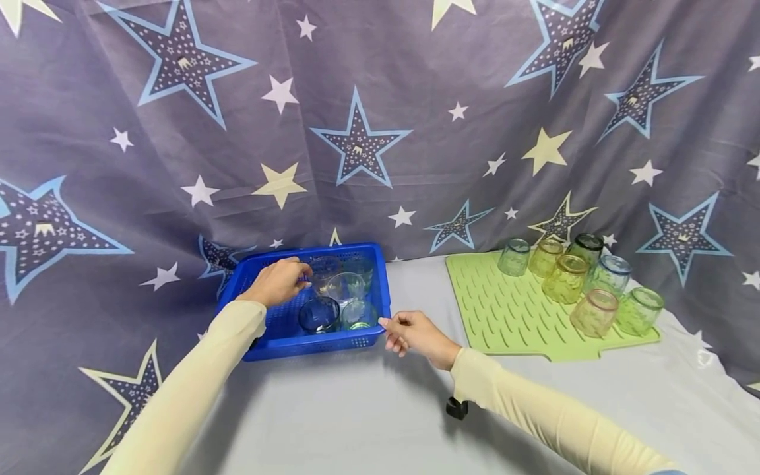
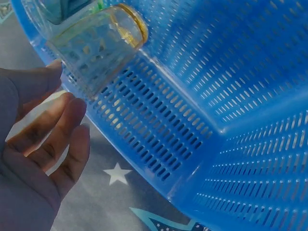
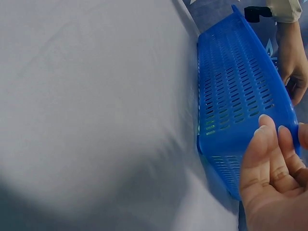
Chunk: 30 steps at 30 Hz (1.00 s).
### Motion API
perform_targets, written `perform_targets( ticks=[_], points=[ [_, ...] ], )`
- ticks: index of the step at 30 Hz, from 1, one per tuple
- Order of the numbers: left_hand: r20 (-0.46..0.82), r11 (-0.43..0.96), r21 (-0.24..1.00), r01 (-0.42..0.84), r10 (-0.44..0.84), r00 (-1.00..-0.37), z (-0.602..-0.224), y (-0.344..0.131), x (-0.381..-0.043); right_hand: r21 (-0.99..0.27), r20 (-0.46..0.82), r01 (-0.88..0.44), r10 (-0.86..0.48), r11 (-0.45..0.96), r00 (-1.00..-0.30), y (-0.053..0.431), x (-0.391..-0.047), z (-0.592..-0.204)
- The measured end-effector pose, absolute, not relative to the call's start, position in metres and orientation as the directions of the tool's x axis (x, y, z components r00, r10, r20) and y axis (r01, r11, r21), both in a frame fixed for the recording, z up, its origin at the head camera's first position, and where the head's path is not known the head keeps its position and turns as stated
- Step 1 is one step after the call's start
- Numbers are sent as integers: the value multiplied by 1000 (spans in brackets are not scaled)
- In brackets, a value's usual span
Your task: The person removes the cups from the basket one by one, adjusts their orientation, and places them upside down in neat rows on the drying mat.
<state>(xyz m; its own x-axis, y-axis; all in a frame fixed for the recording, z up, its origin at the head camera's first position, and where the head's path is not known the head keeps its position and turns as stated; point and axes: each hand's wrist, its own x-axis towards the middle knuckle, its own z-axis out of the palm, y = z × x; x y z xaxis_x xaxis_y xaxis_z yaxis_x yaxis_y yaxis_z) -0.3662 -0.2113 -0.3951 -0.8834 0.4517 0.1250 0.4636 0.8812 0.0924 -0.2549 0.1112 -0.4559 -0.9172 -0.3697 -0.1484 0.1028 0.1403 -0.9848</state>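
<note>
A blue perforated plastic basket stands on the table with several glasses in its right half. Among them are a dark-rimmed glass and a clear one at the front. My left hand reaches over the basket, its thumb and fingers apart, beside the glasses. In the left wrist view, a clear glass with an amber rim lies just beyond the fingertips. At the basket's front right corner, my right hand pinches the rim between thumb and fingers, the fingers against the outer wall.
To the right, a light green drying mat bears several upside-down coloured glasses, such as a pink one and a green one. A star-patterned curtain hangs behind the white-covered table.
</note>
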Motion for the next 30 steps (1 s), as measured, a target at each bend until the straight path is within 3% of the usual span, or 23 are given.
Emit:
perform_targets(
  ticks=[14,22,30],
  points=[
    [71,821,34,570,567,-821,-405,-200,-384,-987,-138,97,-365,129,-921,112,-255,-459],
    [102,779,-29,626,625,-774,-405,-197,-384,-987,-135,91,-369,133,-920,114,-255,-458],
    [104,795,-86,600,606,-788,-405,-197,-380,-987,-133,90,-370,132,-919,114,-255,-457]
  ],
)
